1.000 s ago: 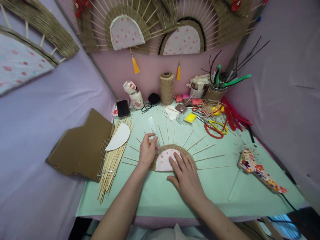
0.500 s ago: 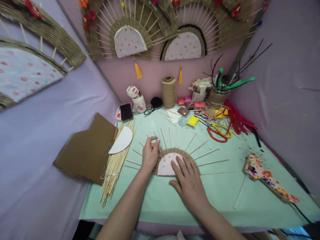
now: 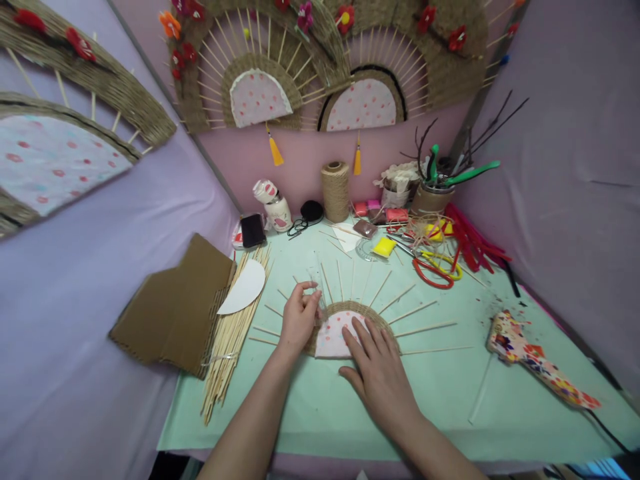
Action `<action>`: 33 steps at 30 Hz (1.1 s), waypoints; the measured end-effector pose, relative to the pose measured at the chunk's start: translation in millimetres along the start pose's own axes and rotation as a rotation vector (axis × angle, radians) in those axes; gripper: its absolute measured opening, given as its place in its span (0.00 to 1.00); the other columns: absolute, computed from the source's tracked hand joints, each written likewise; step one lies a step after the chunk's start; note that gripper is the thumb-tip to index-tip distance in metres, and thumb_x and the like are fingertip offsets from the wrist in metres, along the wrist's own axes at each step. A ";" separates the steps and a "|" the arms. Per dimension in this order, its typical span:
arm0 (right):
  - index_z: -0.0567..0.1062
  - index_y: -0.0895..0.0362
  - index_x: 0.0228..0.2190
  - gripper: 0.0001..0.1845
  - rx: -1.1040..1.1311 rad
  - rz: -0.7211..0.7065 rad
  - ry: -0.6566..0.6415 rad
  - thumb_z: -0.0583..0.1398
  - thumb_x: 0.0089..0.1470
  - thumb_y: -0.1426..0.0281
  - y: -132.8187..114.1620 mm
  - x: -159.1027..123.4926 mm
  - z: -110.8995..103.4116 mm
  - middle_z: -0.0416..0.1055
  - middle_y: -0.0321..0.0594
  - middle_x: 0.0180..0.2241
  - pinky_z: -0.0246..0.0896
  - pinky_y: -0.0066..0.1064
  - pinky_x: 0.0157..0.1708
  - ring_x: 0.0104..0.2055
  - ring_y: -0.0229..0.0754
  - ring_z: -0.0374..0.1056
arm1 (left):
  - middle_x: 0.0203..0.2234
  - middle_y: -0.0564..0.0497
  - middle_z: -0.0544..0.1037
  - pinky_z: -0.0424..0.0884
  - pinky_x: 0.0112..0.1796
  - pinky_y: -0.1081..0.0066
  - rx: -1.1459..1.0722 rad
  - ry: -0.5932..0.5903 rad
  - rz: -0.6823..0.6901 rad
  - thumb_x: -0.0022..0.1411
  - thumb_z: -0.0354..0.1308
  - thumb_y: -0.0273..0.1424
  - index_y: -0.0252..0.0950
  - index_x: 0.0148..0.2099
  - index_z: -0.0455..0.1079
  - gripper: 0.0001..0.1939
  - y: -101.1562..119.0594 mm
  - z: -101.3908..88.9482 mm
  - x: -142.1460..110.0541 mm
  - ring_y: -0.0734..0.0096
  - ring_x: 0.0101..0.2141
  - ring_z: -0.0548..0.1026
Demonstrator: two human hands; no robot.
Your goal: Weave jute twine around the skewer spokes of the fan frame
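Note:
A half-round fan piece (image 3: 333, 337) lies on the table, with a pink-dotted white centre and a twine-wrapped rim. Thin wooden sticks (image 3: 413, 310) radiate outward from that rim. My right hand (image 3: 377, 360) rests flat on its right part, fingers spread, covering some of the centre and rim. At the upper left of the rim, my left hand (image 3: 300, 313) pinches a clear ruler (image 3: 315, 273) between thumb and fingers. The ruler runs alongside one of the sticks, and its lower end is partly hidden by the hand.
Left are a stick bundle (image 3: 225, 373), white half-disc (image 3: 243, 288) and cardboard (image 3: 173, 310). A flower-patterned glue gun (image 3: 533, 360) lies right. Behind are scissors (image 3: 434, 272), a yellow packet (image 3: 384, 247), twine spool (image 3: 335, 192) and red fuzzy strips (image 3: 473, 233). Finished fans (image 3: 263, 100) hang behind.
The head view has tilted up slightly, so everything sits a little lower. The ruler's far end has shifted slightly right in my left hand. My right hand stays on the fan piece.

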State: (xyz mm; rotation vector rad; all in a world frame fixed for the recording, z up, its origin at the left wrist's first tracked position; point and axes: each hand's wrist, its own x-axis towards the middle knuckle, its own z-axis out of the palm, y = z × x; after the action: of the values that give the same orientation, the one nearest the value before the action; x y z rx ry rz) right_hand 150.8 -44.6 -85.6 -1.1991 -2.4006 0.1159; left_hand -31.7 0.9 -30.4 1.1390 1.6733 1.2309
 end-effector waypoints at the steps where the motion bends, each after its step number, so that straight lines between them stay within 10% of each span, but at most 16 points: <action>1: 0.63 0.53 0.57 0.30 -0.002 -0.001 0.002 0.59 0.54 0.59 0.1 0.0 0.1 0.58 0.47 0.61 0.46 0.54 0.59 0.63 0.56 0.51 | 0.13 0.59 0.68 0.57 0.19 0.78 0.000 -0.008 -0.002 0.58 0.53 0.45 0.36 0.46 0.64 0.20 0.6 -0.9 -1.5 0.78 0.15 0.63; 10: 0.62 0.55 0.57 0.29 0.094 -0.004 0.049 0.58 0.55 0.63 1.3 -0.3 -3.3 0.58 0.49 0.60 0.46 0.55 0.59 0.62 0.55 0.52 | 0.12 0.61 0.65 0.54 0.17 0.78 -0.044 -0.067 -0.092 0.56 0.55 0.46 0.36 0.45 0.63 0.21 10.2 -5.1 -15.6 0.79 0.14 0.60; 16: 0.53 0.53 0.61 0.30 0.381 0.115 0.298 0.52 0.58 0.75 5.8 4.2 -32.6 0.55 0.50 0.60 0.50 0.52 0.58 0.63 0.50 0.51 | 0.11 0.61 0.63 0.46 0.15 0.79 -0.156 -0.575 -0.417 0.53 0.60 0.40 0.35 0.36 0.67 0.14 21.0 -26.7 -38.2 0.83 0.11 0.55; 22: 0.62 0.51 0.57 0.25 0.683 0.029 -0.076 0.55 0.57 0.71 10.3 7.4 -63.5 0.64 0.46 0.56 0.55 0.45 0.57 0.59 0.48 0.58 | 0.09 0.61 0.63 0.46 0.14 0.79 -0.107 -0.991 -0.492 0.51 0.63 0.35 0.35 0.35 0.70 0.11 22.0 -43.4 -46.5 0.84 0.09 0.53; 33: 0.72 0.52 0.44 0.15 0.989 0.180 -0.355 0.60 0.54 0.65 -3.7 5.8 -75.1 0.68 0.37 0.34 0.57 0.30 0.37 0.35 0.39 0.63 | 0.10 0.55 0.67 0.47 0.12 0.79 -0.379 -1.104 -0.509 0.53 0.58 0.48 0.30 0.36 0.73 0.23 16.8 -46.6 -43.6 0.81 0.08 0.58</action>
State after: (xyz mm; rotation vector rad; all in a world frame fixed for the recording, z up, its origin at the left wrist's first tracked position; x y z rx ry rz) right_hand 177.4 -51.7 -15.3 -0.9148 -1.9915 1.4705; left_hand -57.1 -51.7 0.4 0.8136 0.7473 0.3888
